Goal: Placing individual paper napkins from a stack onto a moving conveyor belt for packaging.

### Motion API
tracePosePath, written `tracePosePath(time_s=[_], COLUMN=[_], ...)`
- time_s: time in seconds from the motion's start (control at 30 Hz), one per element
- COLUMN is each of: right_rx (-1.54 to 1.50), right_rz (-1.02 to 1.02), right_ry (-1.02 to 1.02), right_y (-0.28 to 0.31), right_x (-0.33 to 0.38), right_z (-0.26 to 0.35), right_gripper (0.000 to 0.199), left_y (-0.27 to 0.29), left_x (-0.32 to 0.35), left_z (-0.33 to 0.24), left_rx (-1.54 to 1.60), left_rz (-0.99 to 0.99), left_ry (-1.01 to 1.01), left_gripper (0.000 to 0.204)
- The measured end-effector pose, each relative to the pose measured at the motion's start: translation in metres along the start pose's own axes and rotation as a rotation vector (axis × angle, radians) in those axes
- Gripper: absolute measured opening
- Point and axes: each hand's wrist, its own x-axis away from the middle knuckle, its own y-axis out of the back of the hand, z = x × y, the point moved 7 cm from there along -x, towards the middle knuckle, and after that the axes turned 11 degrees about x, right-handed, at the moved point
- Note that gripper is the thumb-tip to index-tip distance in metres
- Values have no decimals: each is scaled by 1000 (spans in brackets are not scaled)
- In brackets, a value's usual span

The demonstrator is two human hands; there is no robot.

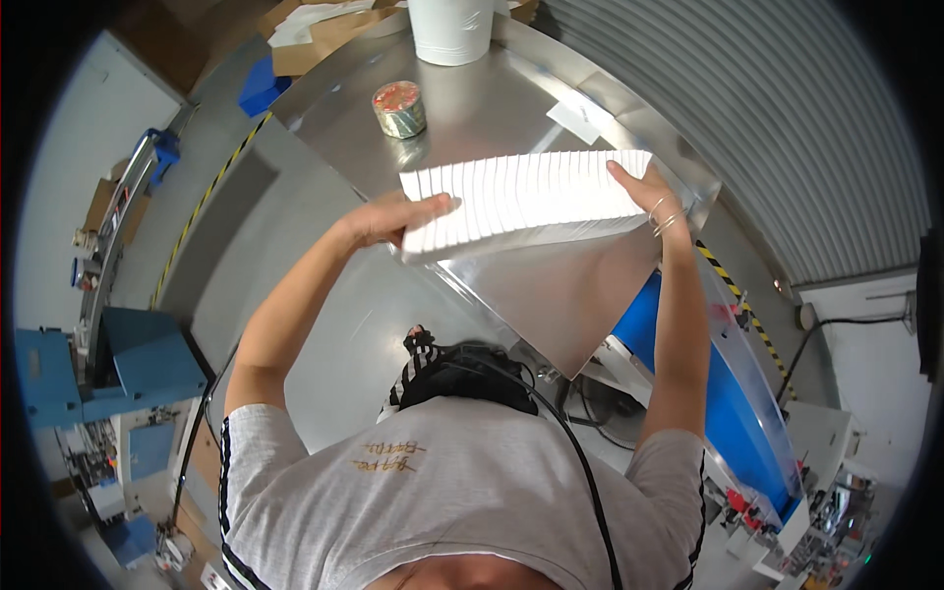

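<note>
Between my two hands is a long row of thin white pieces [526, 197], packed face to face like a stack laid on its side. Their exact kind I cannot make out. My left hand [398, 216] grips the left end, thumb on top and the other fingers mostly hidden at the edge. At the opposite end my right hand [647, 192] clasps the row, its thumb over the top edge. The stack is over the shiny metal table [324, 128]; whether it touches the surface I cannot tell. Beyond its left part sits a roll of tape [398, 110].
At the table's far side stand a white bucket-like container [450, 34] and a flat white paper [573, 121]. A blue conveyor belt [737, 403] runs down at the right. Behind the table are an open cardboard box [324, 44] and a blue bin [261, 87].
</note>
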Motion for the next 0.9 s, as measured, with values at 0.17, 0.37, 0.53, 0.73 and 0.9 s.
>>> tracePosePath(time_s=[0.17,0.37,0.53,0.73,0.9], right_rx=[212,523,647,736,450], right_rz=[34,165,180,215,-234], right_ry=[65,250,554,897,1110], right_y=[-16,-50,-111,-154,-126], right_x=[-58,-36,-44,-12,23], right_z=[2,152,222,280,254], right_gripper=[109,106,97,80,62], left_y=[-67,-152,-208,-248,-257], left_x=[37,74,73,66,64], left_z=[43,87,86,92,93], left_rx=[273,1008,1457,1714,1750], left_rz=[-139,-149,-2,109,120], left_ry=[6,104,53,46,25], left_gripper=[60,44,41,41,41])
